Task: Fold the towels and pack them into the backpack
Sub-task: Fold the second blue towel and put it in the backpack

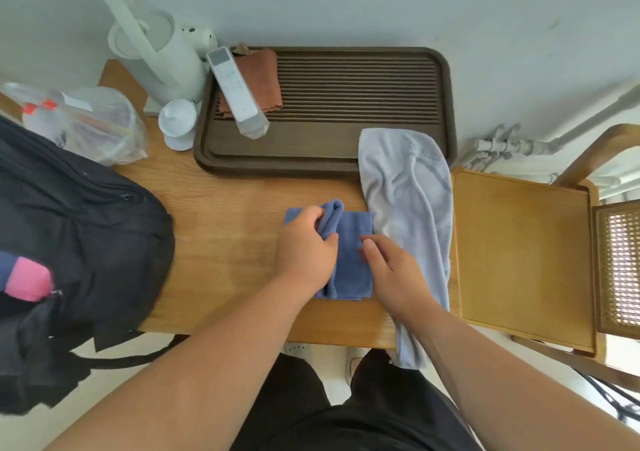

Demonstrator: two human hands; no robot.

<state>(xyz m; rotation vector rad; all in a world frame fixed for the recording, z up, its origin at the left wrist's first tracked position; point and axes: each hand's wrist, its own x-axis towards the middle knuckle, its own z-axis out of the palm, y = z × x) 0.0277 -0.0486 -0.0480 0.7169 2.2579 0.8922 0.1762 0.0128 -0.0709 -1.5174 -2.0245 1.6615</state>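
Just in front of the dark slatted tray (pixel 311 154), on the near side of the wooden counter (pixel 225 236), lies a blue towel (pixel 351 263), partly folded into a narrow strip. The left hand (pixel 304 250) grips a raised fold of it, fingers and thumb curled round the bunched cloth at the end nearer the tray. The right hand (pixel 391 270) rests on the towel's right part with loosely bent fingers and the thumb laid on the cloth, gripping nothing.

Over the tray's front right corner a pale grey towel (pixel 408 201) is draped unfolded. It runs from there across the counter, touching the blue towel's right edge, and hangs off the counter's near edge.

Well to the left of the tray, at the counter's left end, sits the black backpack (pixel 86 243). Something pink (pixel 29 279) shows at its opening.

On the tray's left part lie a brown cloth (pixel 265 76) and a white remote (pixel 237 87) that overlaps the cloth. Just left of the tray stand a white kettle (pixel 162 59) and a small white lidded cup (pixel 177 121), with a clear plastic bag (pixel 97 125) further left. Right of the tray, beside the counter, stands a wooden chair (pixel 519 253).
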